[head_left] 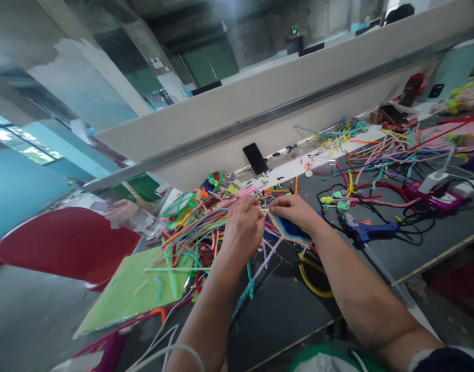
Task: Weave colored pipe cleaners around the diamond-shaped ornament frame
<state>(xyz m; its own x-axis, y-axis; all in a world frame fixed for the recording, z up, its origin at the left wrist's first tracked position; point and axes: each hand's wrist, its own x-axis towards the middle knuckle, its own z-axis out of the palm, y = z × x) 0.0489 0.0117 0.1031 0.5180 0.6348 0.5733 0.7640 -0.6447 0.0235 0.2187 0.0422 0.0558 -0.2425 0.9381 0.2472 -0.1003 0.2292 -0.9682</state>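
My left hand (245,223) is closed, its fingertips pinched at one end of a short pale strip (265,211) that looks like pipe cleaner. From the other side my right hand (295,211) pinches the same strip between thumb and fingers. Below the right hand hangs a flat blue piece with a pale edge (293,231), partly covered by that hand. A lilac and teal pipe cleaner (273,253) trails below it toward the table edge. Under and left of my left hand spreads a loose heap of coloured pipe cleaners (198,222).
A blue glue gun (370,231) and a magenta power strip (434,196) with cables lie right. A phone (255,158) leans against the low partition (221,129). A green sheet (132,289) lies left, near a red chair (66,248). More pipe cleaners (395,150) cover the far right.
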